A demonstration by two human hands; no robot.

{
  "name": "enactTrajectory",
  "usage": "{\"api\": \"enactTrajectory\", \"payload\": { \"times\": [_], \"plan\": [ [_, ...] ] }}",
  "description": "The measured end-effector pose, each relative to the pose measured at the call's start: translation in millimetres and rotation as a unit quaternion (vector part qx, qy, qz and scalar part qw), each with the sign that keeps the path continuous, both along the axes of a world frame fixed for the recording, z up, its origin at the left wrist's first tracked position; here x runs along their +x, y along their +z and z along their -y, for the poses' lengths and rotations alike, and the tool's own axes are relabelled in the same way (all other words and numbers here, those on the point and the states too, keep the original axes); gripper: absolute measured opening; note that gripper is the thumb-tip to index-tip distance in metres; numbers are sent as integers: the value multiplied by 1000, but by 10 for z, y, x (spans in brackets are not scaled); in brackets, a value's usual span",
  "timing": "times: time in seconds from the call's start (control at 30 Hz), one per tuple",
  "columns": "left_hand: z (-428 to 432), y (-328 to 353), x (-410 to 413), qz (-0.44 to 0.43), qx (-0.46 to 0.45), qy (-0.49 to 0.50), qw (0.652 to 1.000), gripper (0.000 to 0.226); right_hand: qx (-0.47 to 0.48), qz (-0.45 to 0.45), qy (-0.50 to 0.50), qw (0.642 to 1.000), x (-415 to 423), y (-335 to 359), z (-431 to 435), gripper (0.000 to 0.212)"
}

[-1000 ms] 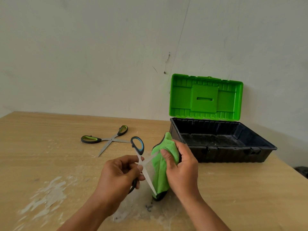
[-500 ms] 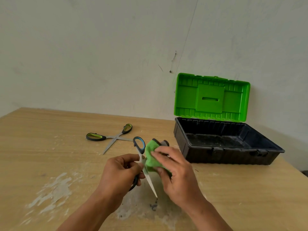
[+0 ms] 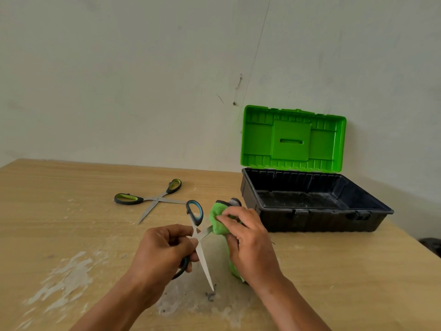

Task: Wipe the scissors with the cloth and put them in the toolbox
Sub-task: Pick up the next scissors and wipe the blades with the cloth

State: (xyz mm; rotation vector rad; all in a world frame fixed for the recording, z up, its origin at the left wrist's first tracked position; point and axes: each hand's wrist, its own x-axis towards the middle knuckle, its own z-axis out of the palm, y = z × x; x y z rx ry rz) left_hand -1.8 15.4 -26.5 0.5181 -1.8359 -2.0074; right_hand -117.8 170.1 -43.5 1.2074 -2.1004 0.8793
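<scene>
Left hand: left hand (image 3: pixel 164 249) has a closed grip on the scissors (image 3: pixel 202 256). Fingers are curled round them near the pivot and the lower handle loop.

Scissors: blue and black handles, blades spread wide open, held up above the counter (image 3: pixel 71 211). One blade points down toward the person with its tip just over the counter. The other blade runs off right into the cloth.

Right hand: right hand (image 3: pixel 248 242) has its grip pinched tight on the cloth (image 3: pixel 218 220), thumb and fingers squeezing it round that second blade.

Cloth: bright green and fuzzy, bunched up. The rest hangs down under the palm.

Toolbox: toolbox (image 3: pixel 310 218) sits at the right, near the wall (image 3: pixel 119 80). It's a black tub with two latches on the front.

Lid: lid (image 3: pixel 292 139) is green and stands open. Its inside has ribs and a slot, and any lettering there is too small for me to tell.

Second pair: second pair (image 3: pixel 155 199) has green and black handles. It lies open and flat on the counter, behind the hands and to the left.

Counter: light wood, with white scuffed patches (image 3: pixel 64 275) near the front.
</scene>
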Motion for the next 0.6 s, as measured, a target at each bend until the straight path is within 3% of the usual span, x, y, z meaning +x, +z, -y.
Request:
{"api": "enactTrajectory", "payload": {
  "times": [0.1,0.2,0.27,0.37,0.5,0.6],
  "plan": [
    [0,-2,-9,6,3,10,1000,19,-8,26,-53,998,-66,-11,-38,40],
    [49,-5,-26,7,0,33,999,19,-58,40,-85,994,-79,43,-90,34],
    [69,-22,-45,11,-20,45,999,20,-50,34,-40,997,28,63,-80,34],
    [52,-53,-50,13,-33,43,998,20,49,47,60,996,184,6,32,36],
    [37,-49,-36,15,-39,35,998,21,12,47,11,999,47,-27,80,41],
    [28,-30,-31,18,-38,30,999,21,29,37,44,998,111,-35,41,40]
  ]
}}
